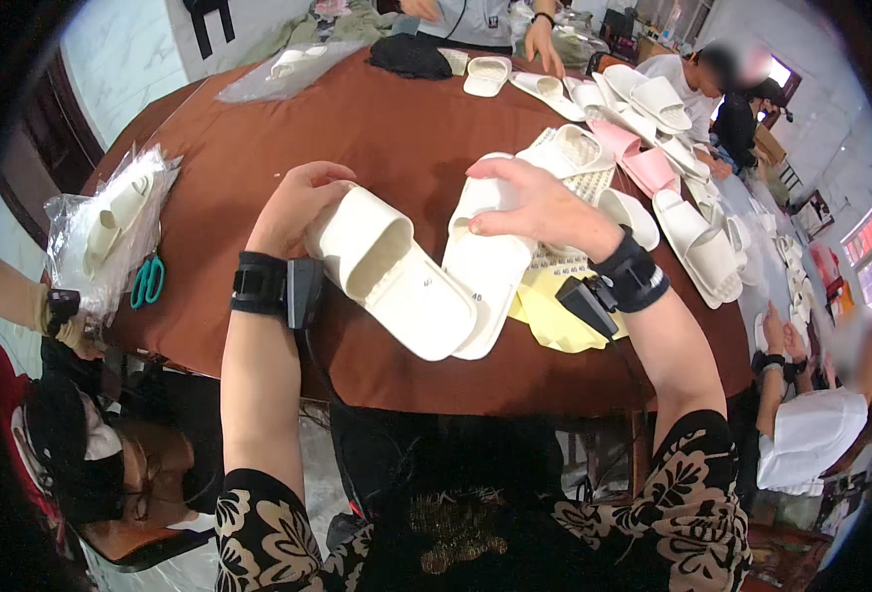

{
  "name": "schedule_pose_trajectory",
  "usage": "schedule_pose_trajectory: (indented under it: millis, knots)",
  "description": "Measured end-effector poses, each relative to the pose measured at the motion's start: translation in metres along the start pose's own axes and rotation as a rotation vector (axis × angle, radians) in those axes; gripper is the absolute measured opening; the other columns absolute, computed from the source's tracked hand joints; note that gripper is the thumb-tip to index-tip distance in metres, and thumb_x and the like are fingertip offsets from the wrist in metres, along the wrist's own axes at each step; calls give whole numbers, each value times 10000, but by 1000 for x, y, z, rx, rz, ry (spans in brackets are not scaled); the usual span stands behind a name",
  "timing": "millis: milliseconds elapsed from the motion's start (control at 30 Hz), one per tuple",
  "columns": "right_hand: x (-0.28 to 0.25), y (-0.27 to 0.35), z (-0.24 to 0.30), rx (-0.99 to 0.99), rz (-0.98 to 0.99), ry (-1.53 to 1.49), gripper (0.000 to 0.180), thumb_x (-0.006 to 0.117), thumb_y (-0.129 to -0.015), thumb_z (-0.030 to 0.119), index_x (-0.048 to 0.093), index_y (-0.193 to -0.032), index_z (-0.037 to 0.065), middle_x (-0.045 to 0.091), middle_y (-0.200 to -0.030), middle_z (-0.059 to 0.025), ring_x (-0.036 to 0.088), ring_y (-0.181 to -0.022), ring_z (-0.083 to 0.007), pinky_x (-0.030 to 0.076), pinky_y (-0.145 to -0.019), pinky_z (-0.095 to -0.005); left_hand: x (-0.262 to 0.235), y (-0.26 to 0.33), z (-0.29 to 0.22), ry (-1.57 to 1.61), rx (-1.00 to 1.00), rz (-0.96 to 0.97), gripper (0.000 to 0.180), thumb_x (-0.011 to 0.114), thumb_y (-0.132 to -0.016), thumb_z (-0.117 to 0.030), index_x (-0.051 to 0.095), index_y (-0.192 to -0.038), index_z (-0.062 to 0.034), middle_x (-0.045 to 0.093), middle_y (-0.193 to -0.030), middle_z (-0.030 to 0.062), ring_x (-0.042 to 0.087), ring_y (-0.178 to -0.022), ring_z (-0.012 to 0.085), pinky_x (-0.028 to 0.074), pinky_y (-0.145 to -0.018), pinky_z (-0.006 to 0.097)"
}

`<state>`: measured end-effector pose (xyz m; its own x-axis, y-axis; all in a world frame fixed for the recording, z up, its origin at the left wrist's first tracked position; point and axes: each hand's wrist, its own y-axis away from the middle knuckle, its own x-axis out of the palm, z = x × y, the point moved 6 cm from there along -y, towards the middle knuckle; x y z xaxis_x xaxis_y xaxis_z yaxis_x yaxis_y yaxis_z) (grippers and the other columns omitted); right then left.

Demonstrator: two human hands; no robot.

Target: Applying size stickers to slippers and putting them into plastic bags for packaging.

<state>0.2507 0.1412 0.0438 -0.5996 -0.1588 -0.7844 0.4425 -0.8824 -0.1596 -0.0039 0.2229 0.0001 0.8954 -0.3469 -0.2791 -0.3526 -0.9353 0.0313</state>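
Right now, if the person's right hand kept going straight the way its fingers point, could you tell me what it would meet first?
The right hand points to the person's left, fingers on a white slipper. Going on that way, it would probably first meet the other white slipper held by the left hand, though depth is hard to judge.

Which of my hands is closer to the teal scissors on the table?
Left. Your left hand holds a white slipper just right of the scissors. Your right hand rests on the second slipper, farther right.

Left hand (293,202) fingertips hidden behind white slipper (392,271); yellow item (554,321) at table's (258,148) near edge mostly covered, possibly packaging.
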Motion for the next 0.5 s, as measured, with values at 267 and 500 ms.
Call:
schedule_pose_trajectory:
  millis: [267,500]
  knots:
    - [-97,29,4,-29,-661,213,473,710,-768,186,577,-1196,35,613,-1119,-138,573,-1062,-257,443,-936,-351,-50,-19,32,533,119,-296,236,573,-914,-69,604,-1089,85,663,-961,107,635,-832,172,524,-751,302]
    - [-125,46,-19,-21,-896,-437,451,630,-808,26,519,-1244,-16,620,-1082,-106,600,-938,-145,488,-806,-271,-54,-24,34,611,237,-379,264,575,-929,-122,593,-1098,79,652,-977,104,630,-848,171,514,-752,299]
